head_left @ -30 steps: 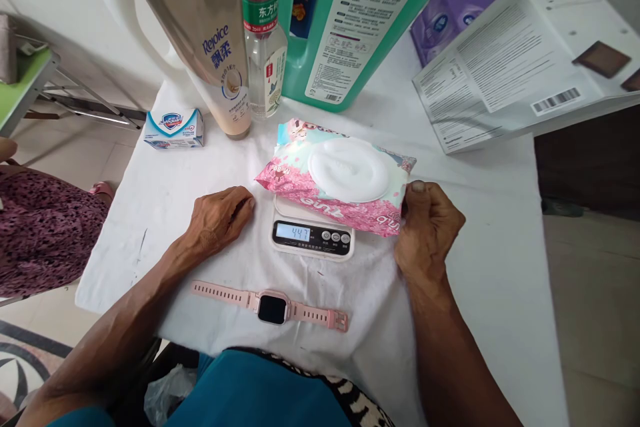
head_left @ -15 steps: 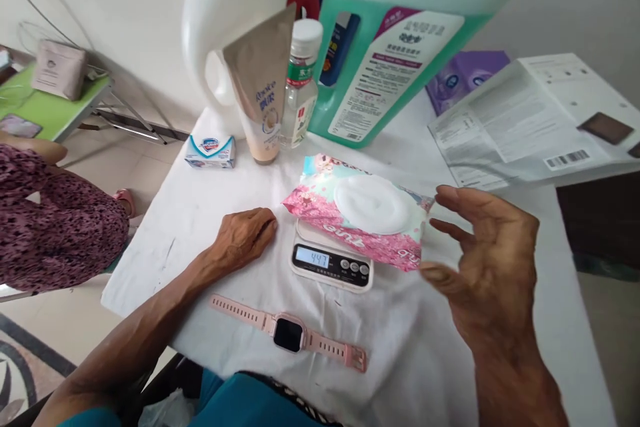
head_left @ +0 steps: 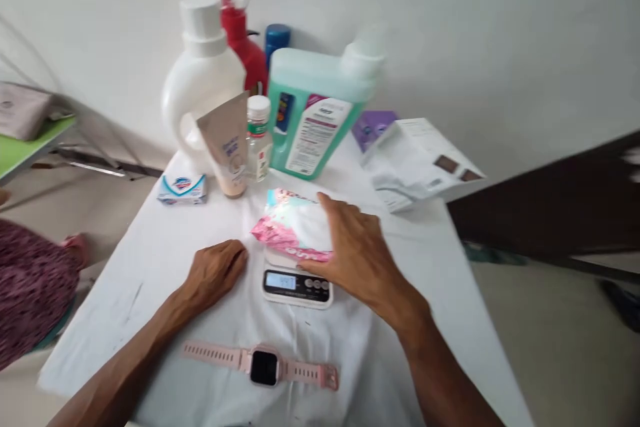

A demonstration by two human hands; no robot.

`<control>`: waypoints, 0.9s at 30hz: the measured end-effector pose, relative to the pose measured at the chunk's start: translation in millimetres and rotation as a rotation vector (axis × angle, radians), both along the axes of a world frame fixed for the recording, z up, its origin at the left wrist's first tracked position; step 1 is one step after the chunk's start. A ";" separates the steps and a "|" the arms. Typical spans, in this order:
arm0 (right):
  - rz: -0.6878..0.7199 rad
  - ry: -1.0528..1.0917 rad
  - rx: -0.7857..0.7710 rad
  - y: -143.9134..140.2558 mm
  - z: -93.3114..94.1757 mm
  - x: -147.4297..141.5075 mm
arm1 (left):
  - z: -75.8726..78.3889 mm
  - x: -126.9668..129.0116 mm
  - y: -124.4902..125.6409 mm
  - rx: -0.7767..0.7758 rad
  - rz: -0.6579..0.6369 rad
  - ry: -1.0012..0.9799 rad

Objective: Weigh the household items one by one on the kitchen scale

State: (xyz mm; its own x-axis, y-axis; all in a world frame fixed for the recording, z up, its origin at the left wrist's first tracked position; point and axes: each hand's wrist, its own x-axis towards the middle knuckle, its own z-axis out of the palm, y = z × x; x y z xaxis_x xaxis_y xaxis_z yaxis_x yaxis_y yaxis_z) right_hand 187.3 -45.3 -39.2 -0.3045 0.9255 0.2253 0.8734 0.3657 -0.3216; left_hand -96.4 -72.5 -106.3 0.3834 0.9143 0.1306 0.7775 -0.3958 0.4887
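Note:
A pink and mint pack of wet wipes [head_left: 290, 220] with a white lid lies on a small white digital scale [head_left: 297, 293], whose display is lit. My right hand [head_left: 355, 247] reaches over the right end of the pack, thumb on the near side and fingers on the far side, gripping it and hiding that end. My left hand [head_left: 215, 270] rests curled on the white cloth just left of the scale, with nothing visible in it. Nearer to me lies a pink smartwatch [head_left: 264, 367], its strap laid out flat.
Behind stand a white jug [head_left: 200, 80], a red pump bottle [head_left: 245, 47], a beige tube [head_left: 227, 147], a small clear bottle [head_left: 259, 147] and a green liquid jug [head_left: 320, 127]. A soap box [head_left: 183, 189] sits left, an opened white box [head_left: 420, 160] right. Another person's patterned clothing [head_left: 30, 293] shows at left.
My right hand has moved left from beside the pack and closed around its right end. My left hand stays by the scale. The camera view has tilted up, showing more wall.

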 end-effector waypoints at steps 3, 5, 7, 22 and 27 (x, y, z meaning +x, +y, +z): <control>0.005 -0.004 -0.092 1.5 9.4 -1.0 | 0.3 -0.8 3.2 -0.010 0.005 -0.006; 0.003 0.050 -0.105 1.2 12.6 -1.1 | 0.9 -0.6 5.1 -0.013 0.013 -0.009; 0.002 0.125 -0.084 -1.4 13.1 0.0 | 1.6 0.0 6.1 -0.005 0.025 -0.007; -0.661 0.289 0.208 20.1 -10.2 50.5 | -1.5 0.8 5.7 0.027 0.034 -0.029; -0.811 0.190 0.282 58.8 -34.5 50.3 | -4.6 -1.1 6.1 0.038 0.022 -0.041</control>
